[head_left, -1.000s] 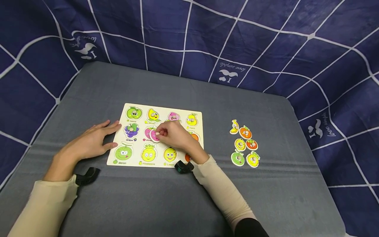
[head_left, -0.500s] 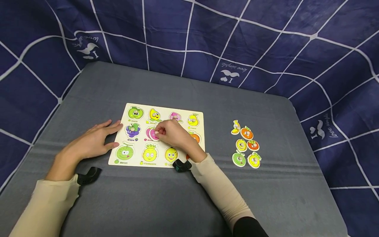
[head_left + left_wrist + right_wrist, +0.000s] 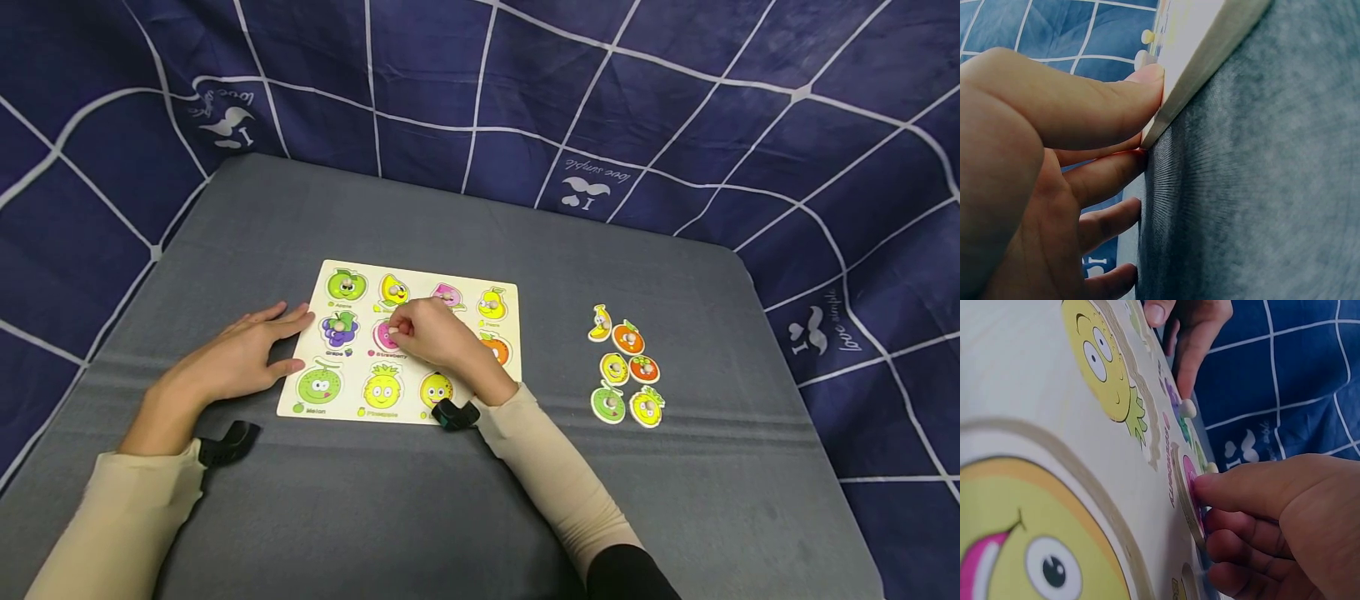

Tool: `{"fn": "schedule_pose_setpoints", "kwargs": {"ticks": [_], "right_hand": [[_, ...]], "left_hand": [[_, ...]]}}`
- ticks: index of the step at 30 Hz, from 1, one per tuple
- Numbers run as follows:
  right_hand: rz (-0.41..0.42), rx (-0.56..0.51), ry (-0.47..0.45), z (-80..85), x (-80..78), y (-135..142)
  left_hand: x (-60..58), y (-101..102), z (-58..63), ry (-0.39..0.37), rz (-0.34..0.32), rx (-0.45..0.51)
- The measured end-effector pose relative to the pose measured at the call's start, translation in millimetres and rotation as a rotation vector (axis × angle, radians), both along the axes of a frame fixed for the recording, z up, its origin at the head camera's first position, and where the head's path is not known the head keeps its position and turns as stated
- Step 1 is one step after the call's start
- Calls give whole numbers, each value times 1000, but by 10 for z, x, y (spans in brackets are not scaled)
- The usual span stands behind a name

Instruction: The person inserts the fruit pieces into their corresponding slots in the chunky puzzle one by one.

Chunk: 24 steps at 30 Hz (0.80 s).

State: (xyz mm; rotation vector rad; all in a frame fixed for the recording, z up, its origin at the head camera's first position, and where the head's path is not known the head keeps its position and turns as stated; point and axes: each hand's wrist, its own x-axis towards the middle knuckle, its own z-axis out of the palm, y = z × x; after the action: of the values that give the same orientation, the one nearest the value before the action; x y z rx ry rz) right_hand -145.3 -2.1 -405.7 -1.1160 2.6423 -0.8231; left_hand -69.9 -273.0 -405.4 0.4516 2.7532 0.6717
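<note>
A pale wooden puzzle board (image 3: 411,402) with printed fruit lies on the table. In the head view my right hand (image 3: 435,333) bends over its middle row and pinches a pink strawberry puzzle piece (image 3: 383,336) at the spot labelled Strawberry. The right wrist view has thumb and fingers at this strawberry piece (image 3: 1190,478), which lies at its recess, the fingertips partly hiding it. My left hand (image 3: 236,354) lies spread at the board's left side. Its thumb touches the board's edge (image 3: 1194,78) in the left wrist view, and the other fingers reach past the corner onto the cloth.
Right of the board lie several loose knobbed pieces, among them a banana (image 3: 600,323), an orange (image 3: 628,338), a melon (image 3: 608,405) and a pineapple (image 3: 647,407). Apple (image 3: 347,285), grape (image 3: 340,328) and pear (image 3: 492,303) pieces sit on the board. A blue checked curtain (image 3: 420,75) surrounds the grey table.
The strawberry piece has shifted slightly left and now lines up with its printed outline, where before it overlapped to the right. My left hand stays at the board's edge.
</note>
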Motion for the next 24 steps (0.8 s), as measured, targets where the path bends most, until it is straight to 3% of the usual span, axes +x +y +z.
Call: {"fn": "schedule_pose_setpoints", "kwargs": {"ticks": [24], "right_hand": [[-23,-24,10,-73,39,6]], "left_hand": [[-5,-7,-1,-11,2,5]]}}
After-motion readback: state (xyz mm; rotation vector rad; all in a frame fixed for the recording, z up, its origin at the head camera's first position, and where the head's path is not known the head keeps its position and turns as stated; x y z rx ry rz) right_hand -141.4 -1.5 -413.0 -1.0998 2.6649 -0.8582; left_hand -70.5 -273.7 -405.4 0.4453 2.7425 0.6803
